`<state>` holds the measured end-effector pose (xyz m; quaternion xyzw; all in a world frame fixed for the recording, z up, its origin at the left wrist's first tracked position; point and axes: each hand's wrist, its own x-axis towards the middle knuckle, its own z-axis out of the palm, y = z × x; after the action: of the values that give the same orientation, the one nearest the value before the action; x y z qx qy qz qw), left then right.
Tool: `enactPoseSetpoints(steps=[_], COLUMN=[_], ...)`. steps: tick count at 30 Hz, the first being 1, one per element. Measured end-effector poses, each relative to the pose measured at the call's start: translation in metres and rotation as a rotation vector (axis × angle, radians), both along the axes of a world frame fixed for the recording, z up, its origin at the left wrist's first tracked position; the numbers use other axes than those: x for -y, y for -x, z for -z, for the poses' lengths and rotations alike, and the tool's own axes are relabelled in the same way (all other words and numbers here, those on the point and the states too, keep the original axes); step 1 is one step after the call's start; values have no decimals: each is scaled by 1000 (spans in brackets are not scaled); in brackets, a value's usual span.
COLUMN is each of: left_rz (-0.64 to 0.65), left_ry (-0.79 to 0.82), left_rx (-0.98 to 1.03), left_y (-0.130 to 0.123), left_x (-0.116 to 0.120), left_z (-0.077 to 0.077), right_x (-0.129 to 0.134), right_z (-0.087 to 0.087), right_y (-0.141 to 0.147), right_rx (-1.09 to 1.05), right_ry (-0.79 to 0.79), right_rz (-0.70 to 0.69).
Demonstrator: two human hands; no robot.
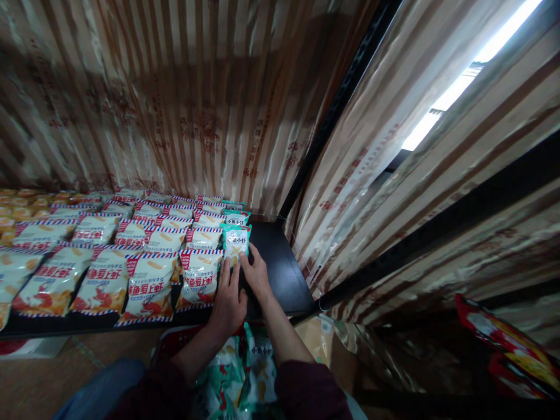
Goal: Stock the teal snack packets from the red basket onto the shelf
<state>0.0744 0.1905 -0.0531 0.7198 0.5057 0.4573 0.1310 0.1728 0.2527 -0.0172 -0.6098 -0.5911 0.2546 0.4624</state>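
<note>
A green-and-white snack bag (237, 238) leans at the front of a short row at the right end of the shelf. My right hand (256, 273) is at its lower right, thumb on the front and fingers around the side edge. Stretched out, the fingers of my left hand (229, 302) touch the bag's lower left part. Directly behind are more green snack bags (237, 218). Just left of my left hand stands a white snack bag with red lettering (201, 279).
Rows of striped-edge white bags (149, 284) fill the black shelf (282, 274) leftward. Below my arms, a red basket (175, 341) holds green bags (261, 370). Striped plastic sheeting (196, 105) hangs behind, beside a black upright post (332, 111). Red-and-yellow packets (503, 338) are at lower right.
</note>
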Motion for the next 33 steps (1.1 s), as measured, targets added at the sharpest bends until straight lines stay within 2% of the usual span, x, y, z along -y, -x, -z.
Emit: enactPoseSetpoints(steps=[7, 13, 23, 28, 33], left_rz=[-8, -4, 8, 55, 194], left_ry=[-10, -14, -35, -44, -30], left_rx=[3, -6, 8, -4, -30], left_y=[0, 0, -2, -5, -9], left_x=[1, 2, 0, 9, 29], left_z=[0, 1, 4, 1, 2], right_x=[4, 12, 24, 43, 74], right_z=[3, 4, 5, 8, 12], right_y=[1, 3, 2, 0, -2], right_rx=[-17, 26, 46, -8, -44], right_ry=[-7, 12, 21, 9, -16], right_rz=[14, 95, 68, 138, 179])
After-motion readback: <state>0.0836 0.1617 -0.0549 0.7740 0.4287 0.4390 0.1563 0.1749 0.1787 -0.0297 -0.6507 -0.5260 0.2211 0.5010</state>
